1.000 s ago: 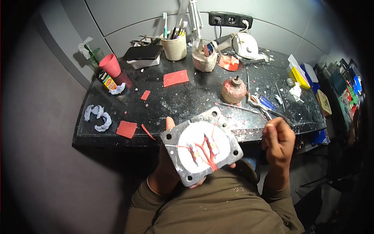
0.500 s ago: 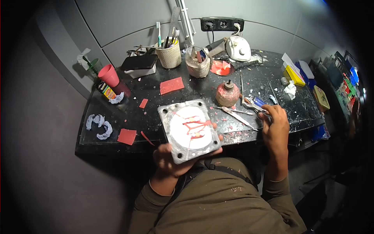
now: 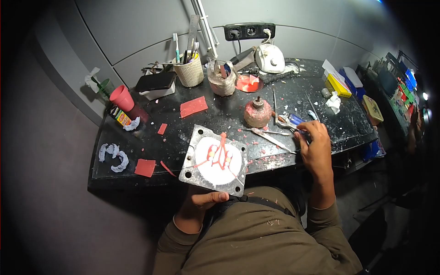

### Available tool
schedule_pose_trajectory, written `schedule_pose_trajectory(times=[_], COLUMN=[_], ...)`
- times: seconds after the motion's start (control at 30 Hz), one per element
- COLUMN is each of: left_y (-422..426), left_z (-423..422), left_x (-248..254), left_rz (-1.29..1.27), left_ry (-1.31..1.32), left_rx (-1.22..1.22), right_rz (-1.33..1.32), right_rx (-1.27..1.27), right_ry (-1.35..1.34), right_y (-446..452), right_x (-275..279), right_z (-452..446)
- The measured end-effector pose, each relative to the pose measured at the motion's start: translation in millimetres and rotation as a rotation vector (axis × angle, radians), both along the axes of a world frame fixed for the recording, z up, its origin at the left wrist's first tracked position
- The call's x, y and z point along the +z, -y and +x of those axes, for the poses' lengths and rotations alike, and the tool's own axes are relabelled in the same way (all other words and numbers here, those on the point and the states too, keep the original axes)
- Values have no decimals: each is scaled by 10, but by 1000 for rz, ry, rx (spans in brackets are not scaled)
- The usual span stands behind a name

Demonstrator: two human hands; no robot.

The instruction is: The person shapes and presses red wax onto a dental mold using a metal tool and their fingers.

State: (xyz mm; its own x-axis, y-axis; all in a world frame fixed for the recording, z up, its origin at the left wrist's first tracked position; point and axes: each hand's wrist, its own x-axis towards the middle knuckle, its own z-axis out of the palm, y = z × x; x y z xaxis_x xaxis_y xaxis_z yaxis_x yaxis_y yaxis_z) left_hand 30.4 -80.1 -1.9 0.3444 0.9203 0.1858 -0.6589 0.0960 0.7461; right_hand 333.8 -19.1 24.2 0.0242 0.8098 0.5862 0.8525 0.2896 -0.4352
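My left hand (image 3: 210, 200) grips a square metal dental flask half (image 3: 193, 168) from below, with the thumb over its near edge. White plaster (image 3: 208, 173) fills the flask's round middle. On it sit red wax strips (image 3: 222, 145) and small tooth-coloured pieces (image 3: 228, 159) in pink wax. My right hand (image 3: 315, 145) hovers at the table's front right, fingers curved and thumb apart, with nothing visible between them. Just left of it lie a wax knife (image 3: 271, 139) and a metal hand tool (image 3: 286, 122) beside a blue-handled one (image 3: 294, 119).
A pink-coated burner (image 3: 257, 113) stands mid-table. Red wax sheets (image 3: 194, 107), white horseshoe-shaped pieces (image 3: 120, 162) and a pink cup (image 3: 122, 97) are at left. Behind are a woven holder (image 3: 189, 73), a plaster-caked jar (image 3: 222, 84) and a white device (image 3: 270, 58). A yellow box (image 3: 338, 85) lies right.
My left hand has turned the flask half and brought it slightly nearer my body. The right hand has shifted little against the table. The whole view has moved slightly.
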Motion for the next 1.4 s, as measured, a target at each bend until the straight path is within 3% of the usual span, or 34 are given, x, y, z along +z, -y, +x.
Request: schedule_pose_trajectory(times=[0.2, 0.6, 0.83, 0.9, 0.97, 1.03, 1.07, 1.17, 1.4], left_y=[-105, -136, -94, -90, -87, -97, -103, -127, -141], left_z=[43, 6, -74, -77, -77, -71, -59, -8, 42], left_x=[-193, -265, -380, -383, -382, -376, -375, -302, -147], left_rz=[201, 136, 105, 102, 100, 99, 99, 109, 104], left_ry=[51, 96, 65, 64, 64, 62, 62, 68, 74], left_rx=[52, 24, 37, 32, 31, 33, 30, 33, 41], right_rz=[-7, 45, 237, 190, 159, -154, -179, -237, -263], right_rx=[155, 167, -51, 21, 85, 417, 473, 666, 682], right_ry=[21, 177, 209, -273, -349, -918, -1028, -1042, -935], right_y=[-2, -139, -34, -55, -54, -7, 51, 139, 380], right_x=[-33, -69, 79, 36, -16, 5, 8, 62, 50], right_z=[-76, -222, -188, -167, -115, -153, -230, -374, -690])
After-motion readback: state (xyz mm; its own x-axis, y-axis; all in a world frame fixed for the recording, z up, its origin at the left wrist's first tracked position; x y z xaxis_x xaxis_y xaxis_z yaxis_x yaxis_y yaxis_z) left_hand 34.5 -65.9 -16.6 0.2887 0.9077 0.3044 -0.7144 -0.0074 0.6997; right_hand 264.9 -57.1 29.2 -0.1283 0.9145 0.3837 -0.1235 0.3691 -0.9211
